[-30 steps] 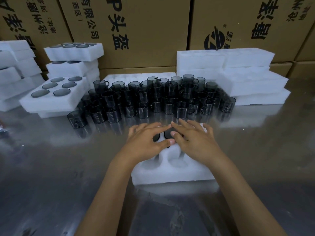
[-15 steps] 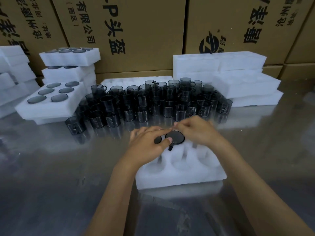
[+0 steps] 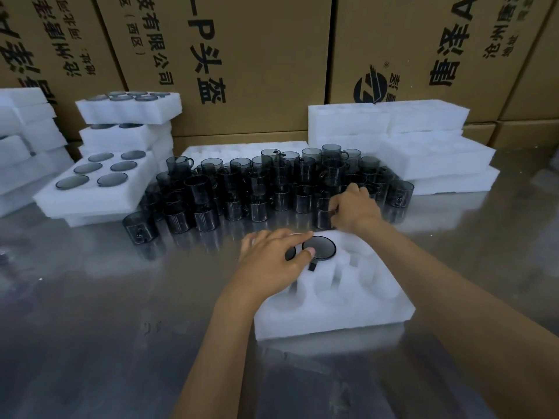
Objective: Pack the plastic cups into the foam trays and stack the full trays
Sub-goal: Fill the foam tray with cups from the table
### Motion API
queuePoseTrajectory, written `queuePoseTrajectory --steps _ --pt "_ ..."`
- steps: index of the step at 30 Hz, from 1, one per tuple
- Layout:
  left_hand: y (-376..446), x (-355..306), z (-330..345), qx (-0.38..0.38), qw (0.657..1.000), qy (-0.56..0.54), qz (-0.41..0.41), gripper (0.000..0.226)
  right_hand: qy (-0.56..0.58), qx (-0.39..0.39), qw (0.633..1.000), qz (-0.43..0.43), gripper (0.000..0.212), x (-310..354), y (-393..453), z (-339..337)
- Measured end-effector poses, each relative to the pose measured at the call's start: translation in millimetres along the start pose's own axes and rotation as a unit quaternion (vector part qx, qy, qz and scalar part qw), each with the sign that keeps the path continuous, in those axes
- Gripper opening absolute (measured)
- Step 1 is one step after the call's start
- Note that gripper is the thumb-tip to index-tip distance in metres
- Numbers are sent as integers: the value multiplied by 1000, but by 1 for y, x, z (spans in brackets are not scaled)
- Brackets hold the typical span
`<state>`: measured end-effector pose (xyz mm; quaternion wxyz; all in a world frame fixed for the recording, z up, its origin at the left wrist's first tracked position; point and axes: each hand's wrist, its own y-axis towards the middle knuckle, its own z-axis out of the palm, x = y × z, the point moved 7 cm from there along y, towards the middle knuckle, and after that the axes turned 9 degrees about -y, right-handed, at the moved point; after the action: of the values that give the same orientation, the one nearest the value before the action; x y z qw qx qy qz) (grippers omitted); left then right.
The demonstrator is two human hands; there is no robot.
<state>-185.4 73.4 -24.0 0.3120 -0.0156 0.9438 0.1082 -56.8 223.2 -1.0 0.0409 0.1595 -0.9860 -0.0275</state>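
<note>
Change since half a second ago: the right hand [image 3: 352, 208] has left the foam tray [image 3: 348, 309] and gone up to the front row of the loose cups [image 3: 257, 189] at frame centre; the left hand [image 3: 272, 261] stays on the tray.

Right hand: fingers [image 3: 335, 204] curled round one dark cup [image 3: 323, 214] at the near edge of the group, the cup standing on the table [image 3: 90, 328] just above the tray's far edge.

Left hand: fingers extended and spread flat over the tray's upper-left corner, thumb tip touching the rim of a seated cup [image 3: 321, 247]. A second dark cup under the palm is mostly hidden.

Foam tray: lower centre of frame, on the table; the remaining pockets show white.

Filled trays [image 3: 96, 182]: stacked at left of frame, dark cup tops visible. Empty trays [image 3: 423, 146]: stacked at right. Cardboard boxes [image 3: 242, 55]: across the top.
</note>
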Motion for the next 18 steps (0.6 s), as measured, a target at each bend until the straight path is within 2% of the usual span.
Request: queuePoseTrajectory --steps 5,6,9,13,15,18 --pt "-2 -1 0 9 1000 9 1 43 154 80 985 -23 11 -3 -7 11" --pt "-2 -1 0 9 1000 9 -1 43 173 75 981 -34 10 -3 -10 8" --pt "-4 -8 -9 -40 999 -16 10 48 230 -25 969 -89 12 4 -25 -15" --pt "-10 -24 -36 -183 975 -111 54 58 340 -172 906 -185 20 25 -69 -53" --pt "-16 -31 -46 -241 955 -152 81 54 389 -208 878 -187 18 26 -91 -58" --pt "-23 -45 -50 -276 948 -116 112 51 441 -234 850 -168 12 20 -111 -55"
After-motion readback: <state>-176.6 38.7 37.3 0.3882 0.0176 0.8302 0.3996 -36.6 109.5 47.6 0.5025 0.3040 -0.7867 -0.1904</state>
